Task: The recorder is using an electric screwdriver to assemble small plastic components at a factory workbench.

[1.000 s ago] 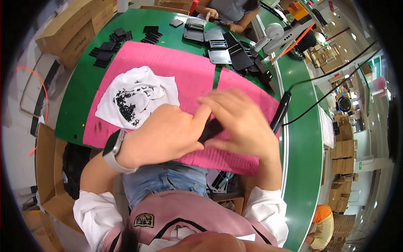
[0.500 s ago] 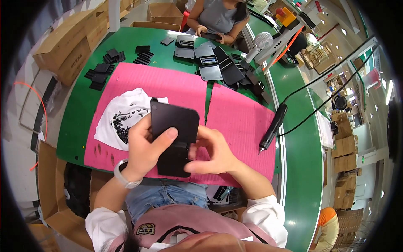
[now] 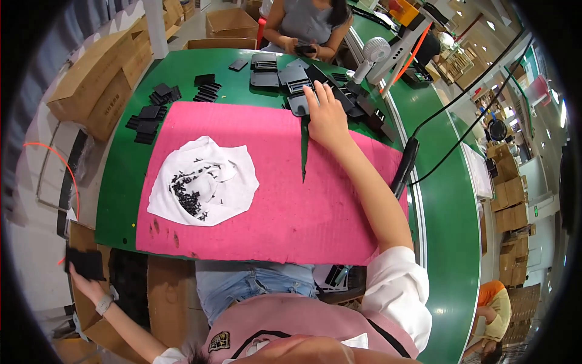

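Note:
My left hand (image 3: pixel 86 283) is out at the far left, over an open cardboard box (image 3: pixel 91 242) beside the table. Its fingers grip a flat black case (image 3: pixel 86 264). My right hand (image 3: pixel 329 119) reaches to the back of the table, fingers stretched out over a grey plate-like part (image 3: pixel 299 105); whether they touch it I cannot tell. Around it lie more grey and black parts (image 3: pixel 265 79). On the pink mat (image 3: pixel 291 212) rests a white cloth (image 3: pixel 233 197) with many small black screws (image 3: pixel 187 197), apparently, on it.
Stacks of small black parts (image 3: pixel 148 121) lie at the back left of the green table (image 3: pixel 118 200). A corded electric screwdriver (image 3: pixel 405 167) hangs at the mat's right edge. A small white fan (image 3: pixel 371 57) stands beyond. Across the table another person (image 3: pixel 307 27) handles a dark part.
Both hands have parted from over the mat. The left has carried the black case out to the box at the left; the right has let go and stretched forward to the grey parts.

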### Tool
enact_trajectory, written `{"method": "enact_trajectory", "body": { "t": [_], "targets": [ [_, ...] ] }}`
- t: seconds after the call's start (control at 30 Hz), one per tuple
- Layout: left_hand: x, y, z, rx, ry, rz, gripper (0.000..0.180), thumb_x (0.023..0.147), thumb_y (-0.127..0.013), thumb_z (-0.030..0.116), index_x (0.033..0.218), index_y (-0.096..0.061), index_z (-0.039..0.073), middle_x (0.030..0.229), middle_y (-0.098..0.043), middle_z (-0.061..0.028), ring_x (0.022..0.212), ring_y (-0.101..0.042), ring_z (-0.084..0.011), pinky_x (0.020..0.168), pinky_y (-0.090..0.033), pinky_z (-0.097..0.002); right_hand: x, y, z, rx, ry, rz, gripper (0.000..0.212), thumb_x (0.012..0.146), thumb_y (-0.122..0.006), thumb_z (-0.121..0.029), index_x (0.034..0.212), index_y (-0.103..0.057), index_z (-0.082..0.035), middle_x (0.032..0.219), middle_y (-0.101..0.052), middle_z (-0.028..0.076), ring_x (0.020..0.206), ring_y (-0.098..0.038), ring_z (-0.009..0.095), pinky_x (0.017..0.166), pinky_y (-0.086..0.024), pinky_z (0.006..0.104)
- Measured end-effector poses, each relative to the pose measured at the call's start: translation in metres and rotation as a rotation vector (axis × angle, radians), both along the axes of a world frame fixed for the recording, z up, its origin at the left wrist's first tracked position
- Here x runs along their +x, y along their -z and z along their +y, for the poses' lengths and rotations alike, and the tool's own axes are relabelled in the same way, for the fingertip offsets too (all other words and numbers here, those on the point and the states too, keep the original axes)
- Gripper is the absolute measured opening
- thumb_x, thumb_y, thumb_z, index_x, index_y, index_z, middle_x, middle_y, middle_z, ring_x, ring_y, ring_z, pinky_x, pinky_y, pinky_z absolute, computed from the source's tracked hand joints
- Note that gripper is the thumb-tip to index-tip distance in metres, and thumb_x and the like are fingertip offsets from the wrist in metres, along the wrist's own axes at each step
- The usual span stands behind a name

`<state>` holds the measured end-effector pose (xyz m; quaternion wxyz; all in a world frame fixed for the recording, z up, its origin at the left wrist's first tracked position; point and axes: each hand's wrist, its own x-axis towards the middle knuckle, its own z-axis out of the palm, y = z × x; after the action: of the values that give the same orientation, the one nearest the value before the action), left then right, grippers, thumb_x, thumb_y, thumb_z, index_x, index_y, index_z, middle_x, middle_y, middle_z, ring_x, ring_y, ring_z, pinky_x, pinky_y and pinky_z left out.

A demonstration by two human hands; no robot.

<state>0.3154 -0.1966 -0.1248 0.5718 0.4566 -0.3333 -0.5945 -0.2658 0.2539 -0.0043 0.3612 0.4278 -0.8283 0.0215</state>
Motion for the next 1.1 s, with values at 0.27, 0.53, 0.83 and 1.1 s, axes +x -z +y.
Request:
{"method": "enact_trajectory", "body": {
  "t": [0.27,0.53,0.83,1.1],
  "targets": [
    [0.099,0.196,0.028,0.325,-0.089,-0.859,0.041,0.076,-0.071,0.045,0.09,-0.062,0.007,0.066,-0.055,-0.0019,0.056,-0.051,-0.0106,0.046,-0.033,-0.0199,-0.009,0.015,-0.01,-0.138,0.001,-0.15,0.042,0.079,-0.057,-0.005,0.121,-0.052,-0.007,0.12,-0.057,0.011,0.097,-0.062,0.027,0.075,-0.053,0.0359],
    [-0.099,-0.043,0.073,-0.445,-0.085,-0.377,0.018,0.093,-0.056,0.017,0.1,-0.06,0.001,0.091,-0.063,-0.0061,0.082,-0.058,-0.0136,0.071,-0.047,-0.027,0.046,-0.027,0.012,-0.491,-0.279,-0.252,0.056,0.073,-0.055,0.01,0.127,-0.049,-0.004,0.119,-0.056,0.021,0.107,-0.056,0.038,0.088,-0.05,0.0407],
    [-0.315,-0.169,0.279,-0.294,1.183,0.15,0.037,0.097,-0.048,0.019,0.13,-0.042,0.002,0.113,-0.057,-0.0058,0.097,-0.056,-0.0105,0.08,-0.046,-0.0252,0.159,-0.047,-0.022,-0.049,-0.667,0.079,0.045,0.068,-0.055,-0.011,0.111,-0.061,0.002,0.112,-0.061,0.02,0.067,-0.055,0.016,0.052,-0.045,0.0235],
    [-0.374,-0.175,0.268,-0.415,1.239,0.058,0.028,0.094,-0.054,0.017,0.117,-0.053,0.002,0.106,-0.06,-0.0037,0.091,-0.057,-0.0088,0.078,-0.046,-0.0233,0.012,-0.017,-0.029,-0.273,-0.029,-0.193,0.033,0.068,-0.073,-0.036,0.08,-0.069,-0.006,0.076,-0.062,0.012,0.074,-0.061,0.028,0.059,-0.052,0.0386]
  ]
}}
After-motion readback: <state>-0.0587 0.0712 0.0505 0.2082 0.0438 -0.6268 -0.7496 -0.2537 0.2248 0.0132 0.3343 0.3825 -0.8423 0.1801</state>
